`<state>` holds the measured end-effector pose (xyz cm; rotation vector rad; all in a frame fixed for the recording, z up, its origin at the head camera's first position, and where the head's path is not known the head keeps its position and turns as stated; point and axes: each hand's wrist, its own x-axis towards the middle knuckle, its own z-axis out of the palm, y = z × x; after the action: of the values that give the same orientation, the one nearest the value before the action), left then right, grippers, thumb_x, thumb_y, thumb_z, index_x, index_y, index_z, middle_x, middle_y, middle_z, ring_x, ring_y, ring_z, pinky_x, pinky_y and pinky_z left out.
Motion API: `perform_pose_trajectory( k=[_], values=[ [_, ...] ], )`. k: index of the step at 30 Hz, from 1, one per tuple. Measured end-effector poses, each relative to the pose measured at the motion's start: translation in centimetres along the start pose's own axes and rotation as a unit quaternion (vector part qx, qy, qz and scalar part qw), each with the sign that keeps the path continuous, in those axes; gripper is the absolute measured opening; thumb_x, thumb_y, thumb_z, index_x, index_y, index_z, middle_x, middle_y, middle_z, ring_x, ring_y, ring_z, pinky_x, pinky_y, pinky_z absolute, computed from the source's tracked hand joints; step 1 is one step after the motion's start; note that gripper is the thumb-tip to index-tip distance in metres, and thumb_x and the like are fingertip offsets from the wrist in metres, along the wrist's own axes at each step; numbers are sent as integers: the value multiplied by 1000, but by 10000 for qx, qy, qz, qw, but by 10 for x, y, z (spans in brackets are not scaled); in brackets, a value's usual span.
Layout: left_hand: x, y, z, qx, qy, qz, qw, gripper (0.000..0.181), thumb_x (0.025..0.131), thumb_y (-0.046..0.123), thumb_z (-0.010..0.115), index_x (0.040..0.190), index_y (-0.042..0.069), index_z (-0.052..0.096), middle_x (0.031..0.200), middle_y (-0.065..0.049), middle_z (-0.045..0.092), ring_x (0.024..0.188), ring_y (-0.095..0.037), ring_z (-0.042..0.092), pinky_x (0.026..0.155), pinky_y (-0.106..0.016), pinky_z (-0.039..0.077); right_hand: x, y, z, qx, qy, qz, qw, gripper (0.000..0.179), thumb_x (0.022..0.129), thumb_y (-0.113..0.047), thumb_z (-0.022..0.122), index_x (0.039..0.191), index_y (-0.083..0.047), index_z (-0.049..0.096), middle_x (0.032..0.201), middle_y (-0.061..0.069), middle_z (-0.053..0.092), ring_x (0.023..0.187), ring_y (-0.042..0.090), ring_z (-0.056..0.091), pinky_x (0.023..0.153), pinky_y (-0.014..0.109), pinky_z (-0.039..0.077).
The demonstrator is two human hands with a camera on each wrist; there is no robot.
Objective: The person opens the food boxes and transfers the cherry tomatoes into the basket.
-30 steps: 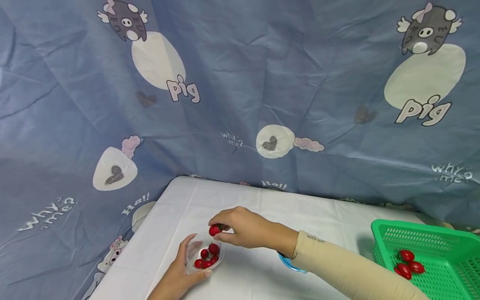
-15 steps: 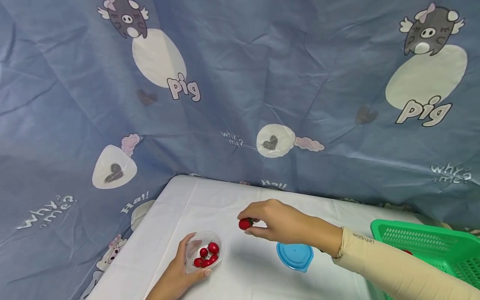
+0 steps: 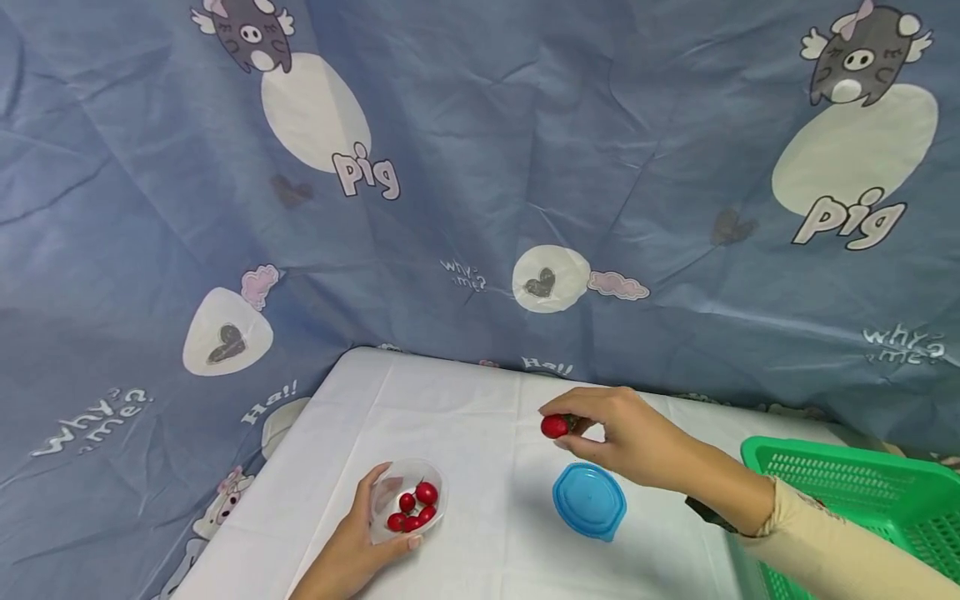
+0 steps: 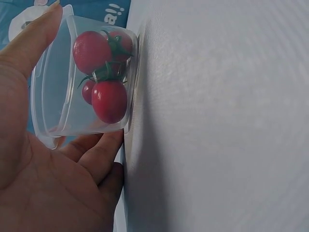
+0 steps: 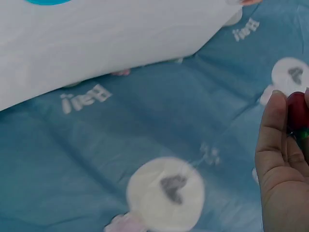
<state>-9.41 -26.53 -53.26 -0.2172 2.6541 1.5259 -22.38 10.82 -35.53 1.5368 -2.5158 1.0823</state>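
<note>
My left hand (image 3: 352, 537) grips a clear plastic tub (image 4: 53, 96) by its sides, thumb on one side and fingers on the other. Inside the tub several cherry tomatoes (image 4: 110, 101) with green stems lie together on the bottom. Above the table, to the right of the tub, my right hand (image 3: 630, 433) pinches one red cherry tomato (image 3: 555, 426) between thumb and fingertips. That same tomato (image 5: 298, 112) shows at the right edge of the right wrist view, partly hidden by the fingers. Below the right hand, a blue lid (image 3: 589, 502) lies flat on the table.
A green plastic basket (image 3: 855, 454) stands at the right end of the white-covered table (image 3: 450, 383); my right forearm hides part of its inside. Blue patterned cloth (image 3: 450, 167) hangs behind and left of the table.
My right hand has moved right, away from the tub, still pinching the tomato. The blue lid, mostly covered by the arm before, now shows fully. My left hand and the tub have stayed in place.
</note>
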Motion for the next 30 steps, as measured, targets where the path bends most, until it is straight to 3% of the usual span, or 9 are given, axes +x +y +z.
perform_pose_trajectory(
  k=[7, 11, 15, 20, 25, 30],
  values=[
    [2, 0, 1, -50, -67, -47, 10000, 108, 80, 45, 91, 159, 34, 19, 158, -9, 46, 147, -39, 39, 115, -67, 31, -33, 9, -28, -222, 778, 394, 9959, 45, 88, 5, 81, 125, -19, 71, 114, -10, 72, 92, 9, 73, 75, 26, 61],
    [2, 1, 1, -19, -105, -51, 9999, 108, 80, 46, 90, 160, 35, 18, 159, -10, 45, 148, -41, 38, 114, -68, 31, -56, 13, -43, -378, 1271, 443, 9902, 49, 84, 9, 83, 123, -19, 72, 117, -7, 70, 93, 10, 73, 80, 22, 59],
    [2, 3, -1, 45, -98, -62, 9999, 109, 80, 45, 90, 160, 35, 17, 159, -11, 45, 148, -42, 36, 114, -69, 31, -77, 20, -55, -682, 1569, 768, 9823, 48, 83, 6, 85, 122, -19, 73, 115, -6, 72, 91, 8, 74, 78, 17, 57],
    [2, 4, -1, -67, -156, -28, 9999, 108, 82, 42, 90, 161, 32, 17, 160, -12, 44, 148, -40, 38, 114, -66, 32, -101, 31, -68, -1104, 1690, 1458, 9685, 39, 88, -5, 85, 121, -22, 74, 108, -9, 75, 88, 1, 73, 72, 14, 53],
    [1, 4, 1, -99, -199, -132, 9997, 107, 82, 43, 90, 160, 32, 17, 160, -11, 44, 147, -40, 39, 114, -67, 32, -130, 43, -75, -1137, 1627, 2160, 9560, 28, 94, -16, 81, 119, -26, 73, 105, -10, 76, 90, -2, 72, 70, 17, 53],
    [2, 5, 1, 37, -169, -149, 9997, 108, 82, 46, 89, 161, 33, 16, 160, -11, 44, 147, -42, 38, 114, -69, 32, -164, 58, -76, -959, 1518, 2938, 9388, 29, 98, -24, 78, 125, -18, 72, 113, 2, 76, 87, -3, 71, 66, 22, 54]
  ],
)
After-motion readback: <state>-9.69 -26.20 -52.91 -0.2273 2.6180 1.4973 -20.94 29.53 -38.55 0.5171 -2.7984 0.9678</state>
